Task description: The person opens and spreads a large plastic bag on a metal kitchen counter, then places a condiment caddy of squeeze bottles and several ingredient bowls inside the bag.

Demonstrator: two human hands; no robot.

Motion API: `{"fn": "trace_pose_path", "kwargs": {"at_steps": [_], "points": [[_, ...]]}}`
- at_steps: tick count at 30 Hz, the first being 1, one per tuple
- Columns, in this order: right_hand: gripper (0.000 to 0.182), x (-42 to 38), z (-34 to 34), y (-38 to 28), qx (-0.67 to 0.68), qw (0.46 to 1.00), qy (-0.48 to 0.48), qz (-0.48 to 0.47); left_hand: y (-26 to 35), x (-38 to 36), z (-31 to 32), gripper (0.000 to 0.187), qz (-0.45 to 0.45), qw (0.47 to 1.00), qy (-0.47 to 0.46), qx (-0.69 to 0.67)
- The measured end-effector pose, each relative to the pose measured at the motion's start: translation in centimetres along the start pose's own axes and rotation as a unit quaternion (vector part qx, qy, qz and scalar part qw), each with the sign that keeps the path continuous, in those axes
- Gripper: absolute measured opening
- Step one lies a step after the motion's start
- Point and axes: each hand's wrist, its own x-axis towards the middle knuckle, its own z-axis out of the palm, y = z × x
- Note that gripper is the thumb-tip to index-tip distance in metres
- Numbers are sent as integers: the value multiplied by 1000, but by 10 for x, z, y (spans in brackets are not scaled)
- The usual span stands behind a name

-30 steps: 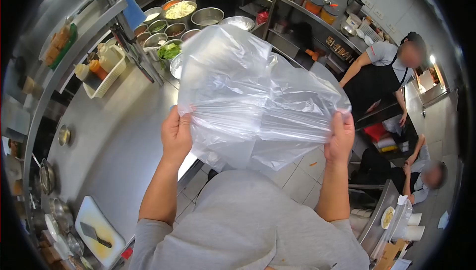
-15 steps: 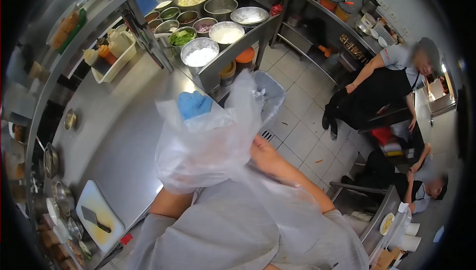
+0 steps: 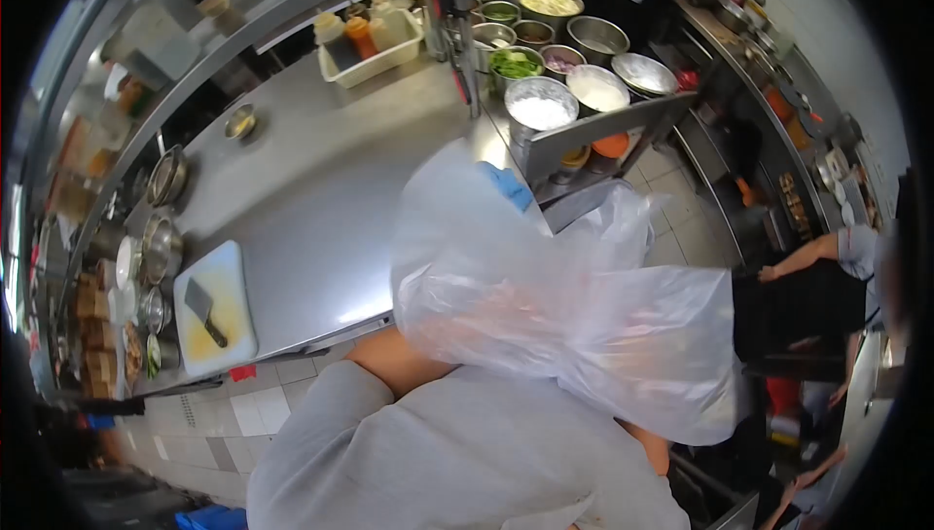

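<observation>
A large translucent plastic bag (image 3: 467, 248) is spread wide in front of my grey apron (image 3: 467, 442). My left hand (image 3: 496, 301) shows faintly through its left part, holding the plastic. Under the right part, my right hand (image 3: 637, 311) also grips it, blurred by the film. The fingers of both hands are mostly veiled. A blue cloth (image 3: 505, 185) lies at the counter's corner, just beyond the bag.
On the steel counter (image 3: 321, 180) are a cutting board (image 3: 232, 277) with a scraper (image 3: 205, 312), a small bowl (image 3: 240, 122) and a basket of squeeze bottles (image 3: 377, 61). Ingredient bowls (image 3: 542, 104) stand ahead. A co-worker (image 3: 822, 282) is at the right.
The view has turned left, so the surroundings sit further right. The bag is spread wider, and plastic now covers my right hand and forearm, which showed bare before.
</observation>
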Motion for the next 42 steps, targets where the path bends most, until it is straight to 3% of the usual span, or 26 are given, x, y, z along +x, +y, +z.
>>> {"fn": "trace_pose_path", "kwargs": {"at_steps": [4, 8, 13, 15, 17, 18, 20, 22, 29, 31, 33, 35, 36, 38, 40, 42], "points": [[38, -24, 3, 9, -11, 999, -41, -8, 1, -9, -3, 15, 3, 998, -40, 55], [39, -16, -1, -2, -20, 998, -49, -27, 11, -19, -11, 14, -5, 999, -21, 46], [40, -3, 1, -1, -21, 994, -103, -16, -21, -12, 16, 14, 52, 981, 14, 189], [40, 3, 6, 2, -22, 991, -131, -10, -16, -17, 7, 14, 115, 950, 39, 288], [41, 14, 10, 3, -20, 988, -153, -5, -5, -24, -1, 14, 211, 884, 88, 407], [41, 23, 13, 3, -20, 987, -157, -4, -2, -33, 9, 13, 119, 877, 211, 414], [41, 33, 18, 2, -23, 986, -167, -3, 3, -43, 1, 6, 162, 844, 344, 377], [42, 42, 22, 5, -16, 985, -172, -1, 23, -61, 6, 5, 133, 775, 330, 523], [43, 42, 39, 17, 14, 991, -135, -20, 6, -123, 1, 3, 154, 747, 449, 465], [43, 49, 30, 16, 27, 996, -75, -48, -7, -149, -25, 10, 280, 682, 556, 384], [43, 55, 14, 16, 39, 996, -52, -65, 14, -178, -32, 14, 307, 664, 604, 316], [48, 60, -13, 26, 77, 996, 36, -30, 27, -213, -39, 19, 337, 639, 646, 245], [48, 47, -5, 32, 74, 996, 29, -31, 24, -233, -42, 21, 302, 658, 652, 227], [61, 10, 18, 50, -25, 991, -124, -47, 13, -261, -41, 23, 264, 676, 657, 203], [61, -44, 71, 79, -116, 946, -302, -15, -8, -261, -26, 26, 231, 701, 640, 216], [53, -112, 138, 111, -142, 883, -426, -136, -30, -269, -5, 35, 226, 747, 573, 249]]}}
